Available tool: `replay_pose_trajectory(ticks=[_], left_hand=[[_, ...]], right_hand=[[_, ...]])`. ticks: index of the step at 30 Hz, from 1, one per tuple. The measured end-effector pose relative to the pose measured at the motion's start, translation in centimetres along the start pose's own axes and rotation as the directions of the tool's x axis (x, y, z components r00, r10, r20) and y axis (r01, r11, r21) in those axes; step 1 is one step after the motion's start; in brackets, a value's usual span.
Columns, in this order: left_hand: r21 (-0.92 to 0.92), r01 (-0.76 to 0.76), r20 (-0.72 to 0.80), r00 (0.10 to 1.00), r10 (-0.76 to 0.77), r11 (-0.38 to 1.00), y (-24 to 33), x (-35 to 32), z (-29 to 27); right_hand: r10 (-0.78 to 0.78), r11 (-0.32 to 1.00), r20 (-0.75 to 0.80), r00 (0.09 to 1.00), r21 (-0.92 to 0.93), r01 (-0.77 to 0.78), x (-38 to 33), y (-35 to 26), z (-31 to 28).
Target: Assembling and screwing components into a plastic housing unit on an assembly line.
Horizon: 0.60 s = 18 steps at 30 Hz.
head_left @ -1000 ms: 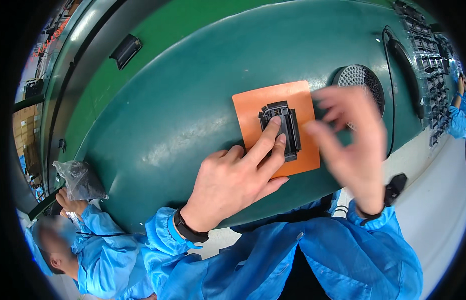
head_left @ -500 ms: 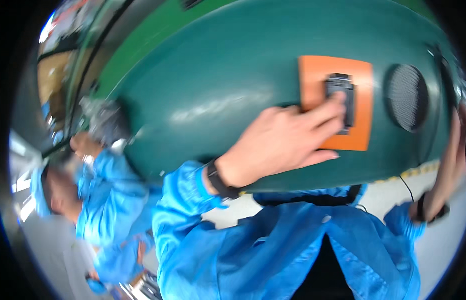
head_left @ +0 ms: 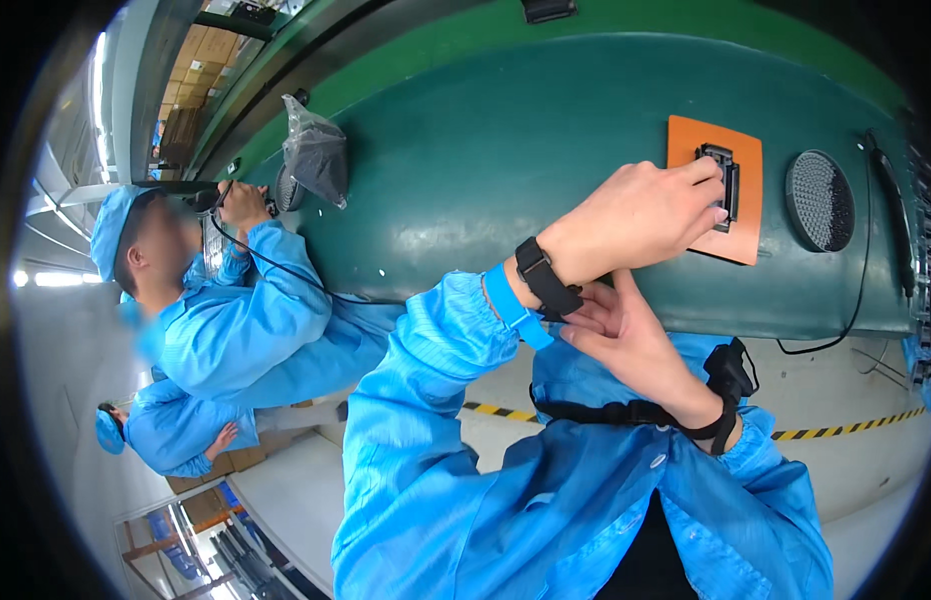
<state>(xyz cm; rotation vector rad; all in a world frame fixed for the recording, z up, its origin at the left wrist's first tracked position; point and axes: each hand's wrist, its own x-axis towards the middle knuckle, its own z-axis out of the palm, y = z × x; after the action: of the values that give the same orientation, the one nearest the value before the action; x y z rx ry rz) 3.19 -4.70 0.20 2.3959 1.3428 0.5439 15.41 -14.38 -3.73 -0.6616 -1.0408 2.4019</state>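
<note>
An orange pad (head_left: 747, 232) lies on the green table, with a black rectangular part (head_left: 731, 190) in a frame-like shape on it. My left hand (head_left: 646, 218) reaches over from the left, its fingertips closed against the near side of that part. Around my left wrist are a black band and a blue strap (head_left: 506, 300). Just below that wrist is my right hand (head_left: 636, 335), thumb raised and fingers loosely apart beside the black band. Nothing shows in my right hand, though its fingertips are partly hidden.
Right of the pad sits a round dark tray (head_left: 820, 200) with a studded surface. Beyond it lies a slim black corded tool (head_left: 890, 215). At the left, a co-worker in blue (head_left: 256, 285) handles something dark near a clear bag (head_left: 316, 150). The green tabletop (head_left: 466, 150) has a curved near edge.
My right hand has come in from the far right to beneath my left wrist. My left hand stays at the black part. The view has shifted, bringing more of the co-worker into sight.
</note>
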Motion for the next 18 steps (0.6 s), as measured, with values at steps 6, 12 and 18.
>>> replay_pose_trajectory(ticks=[6,12,18], left_hand=[[0.052,-0.082,0.063,0.995,0.079,0.995,-0.1,0.6,-0.6],[0.182,-0.034,-0.034,0.999,0.040,0.983,1.0,-0.3,1.0],[0.202,-0.098,-0.185,0.973,0.136,0.974,-0.7,-0.5,2.6]], right_hand=[[-0.051,0.916,0.097,0.994,0.401,0.008,1.1,-1.0,0.4],[-0.033,0.999,-0.086,0.996,0.030,0.036,-2.9,-3.8,2.2],[-0.081,0.984,-0.086,0.993,-0.163,0.067,-3.0,-4.8,1.5]])
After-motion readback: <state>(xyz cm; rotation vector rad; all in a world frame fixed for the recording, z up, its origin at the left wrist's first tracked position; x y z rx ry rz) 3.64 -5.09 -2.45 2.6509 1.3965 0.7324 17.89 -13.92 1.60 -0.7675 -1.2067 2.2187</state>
